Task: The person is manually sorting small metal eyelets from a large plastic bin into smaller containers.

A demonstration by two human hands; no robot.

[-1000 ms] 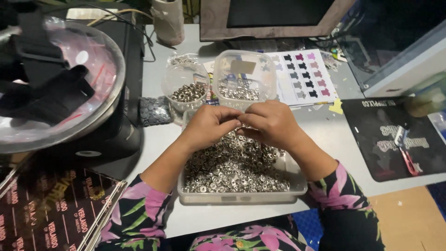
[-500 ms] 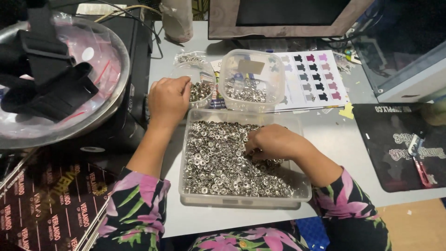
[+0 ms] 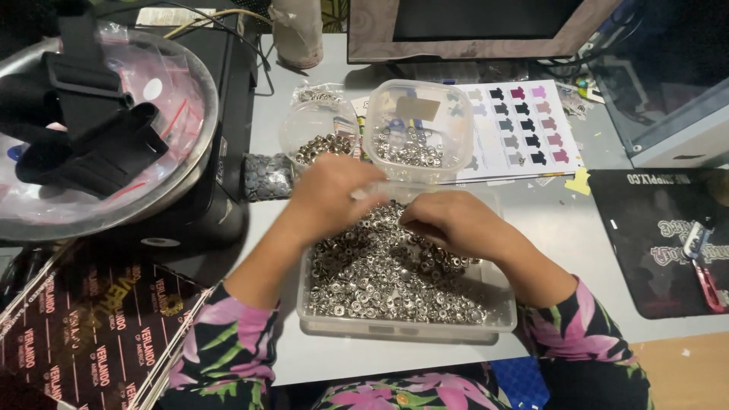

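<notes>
A clear rectangular plastic tub (image 3: 402,328) on the grey table holds a heap of small silver metal snap parts (image 3: 380,273). My left hand (image 3: 330,196) hovers over the tub's far left corner, fingers curled; whether it holds a piece is hidden. My right hand (image 3: 448,222) rests on the heap near the middle, fingers pinched down into the pieces. Behind the tub stand a small round clear cup (image 3: 317,129) and a square clear container (image 3: 418,129), both with metal pieces inside.
A large clear bowl (image 3: 182,163) with black straps sits at the left on a black machine. A colour chart sheet (image 3: 524,129) lies behind the tub, a monitor (image 3: 471,30) at the back, a black mat (image 3: 661,235) with a red tool at the right.
My left hand has come back from the round cup to the tub's far left corner. My right hand has stayed on the heap, shifted slightly.
</notes>
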